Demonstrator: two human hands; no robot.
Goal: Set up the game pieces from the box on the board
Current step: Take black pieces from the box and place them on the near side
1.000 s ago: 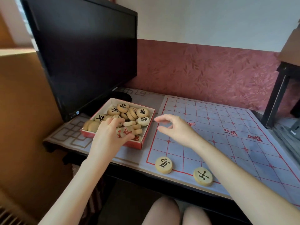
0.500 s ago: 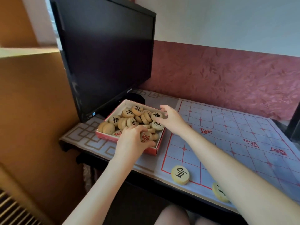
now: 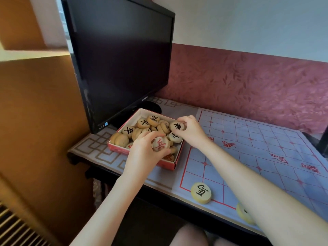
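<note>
Right hand now pinches up a black-lettered piece, left hand a red-lettered piece, beside the Samsung monitor.

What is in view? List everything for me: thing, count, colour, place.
Flat computer monitor: one, black, back left of the table.
Fret-patterned table cover: one, grey and gold, under the box.
Shallow cardboard box: one, red outside and white inside, left of the board.
Round wooden pieces in the box: a heap, tan, black or red characters.
Paper game board: one, pale blue with a red grid, right of the box.
Round pieces on the board: two, pale yellow, near edge; one half hidden by the forearm.
Red-character piece: one, over the box.
Black-character piece: one, at the box's far right corner.
Left hand: grips the red-character piece.
Right hand: pinches the black-character piece.
</note>
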